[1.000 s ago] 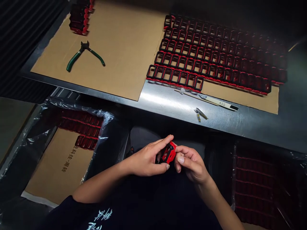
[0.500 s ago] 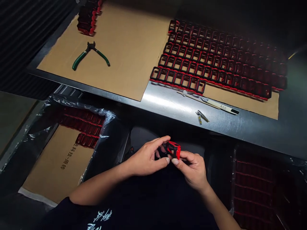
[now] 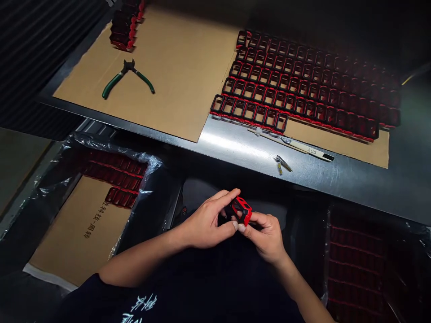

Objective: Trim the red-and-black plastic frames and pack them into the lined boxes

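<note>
A small red and black frame (image 3: pixel 243 209) is held in front of my body, below the table's front edge. My left hand (image 3: pixel 212 220) grips it from the left, with fingers along its far side and the thumb near its lower edge. From the right, my right hand (image 3: pixel 267 233) pinches its red end between thumb and fingers. Several rows of similar black and red frames (image 3: pixel 259 94) stand on cardboard at the table's right. Green-handled cutters (image 3: pixel 128 67) lie spread on the left cardboard (image 3: pixel 175 72).
On the metal table (image 3: pixel 235 150) lie a pale tool marked A55 (image 3: pixel 311 150) and a small clipper (image 3: pixel 283 164). More frames (image 3: pixel 123 31) stand at the back left. A plastic-lined bin (image 3: pixel 148 161) is below left, another with frames (image 3: pixel 355 264) below right.
The held frame has tilted and shifted slightly left. My right hand has moved a little left with it, while my left hand is nearly unmoved.
</note>
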The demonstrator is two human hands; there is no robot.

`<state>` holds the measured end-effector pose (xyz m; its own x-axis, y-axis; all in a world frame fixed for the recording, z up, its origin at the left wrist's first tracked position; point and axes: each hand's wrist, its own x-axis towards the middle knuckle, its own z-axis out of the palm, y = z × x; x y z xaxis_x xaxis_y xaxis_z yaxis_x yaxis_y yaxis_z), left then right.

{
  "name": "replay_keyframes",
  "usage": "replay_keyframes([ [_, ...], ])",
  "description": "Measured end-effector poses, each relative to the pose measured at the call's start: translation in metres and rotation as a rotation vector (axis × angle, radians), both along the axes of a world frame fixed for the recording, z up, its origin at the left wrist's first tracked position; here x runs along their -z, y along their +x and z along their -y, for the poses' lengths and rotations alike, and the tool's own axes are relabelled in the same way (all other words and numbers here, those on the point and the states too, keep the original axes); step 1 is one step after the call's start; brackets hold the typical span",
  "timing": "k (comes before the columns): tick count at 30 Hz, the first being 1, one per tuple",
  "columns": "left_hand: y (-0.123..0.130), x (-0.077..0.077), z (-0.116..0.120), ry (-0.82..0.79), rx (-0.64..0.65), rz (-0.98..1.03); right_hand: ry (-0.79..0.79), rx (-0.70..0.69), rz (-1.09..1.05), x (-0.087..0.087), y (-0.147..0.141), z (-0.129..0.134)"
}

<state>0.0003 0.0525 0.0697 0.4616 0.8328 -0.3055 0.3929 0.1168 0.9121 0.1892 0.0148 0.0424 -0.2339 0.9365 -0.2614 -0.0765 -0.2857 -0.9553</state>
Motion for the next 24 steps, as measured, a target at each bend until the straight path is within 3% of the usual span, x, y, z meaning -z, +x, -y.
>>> replay_keyframes([
  [6,0.002,0.005,0.001,0.164,0.029,-0.056,0.095,0.017,0.090,0.003,-0.004,-0.002],
  [11,0.004,0.012,0.003,0.438,0.042,0.095,0.175,0.056,0.113,-0.001,-0.001,-0.003],
  [19,0.004,0.013,0.002,0.542,0.060,0.118,0.191,0.113,0.122,-0.005,0.005,-0.004],
  [24,0.004,0.014,0.002,0.623,0.090,0.054,0.063,0.237,0.069,-0.002,0.012,-0.001],
])
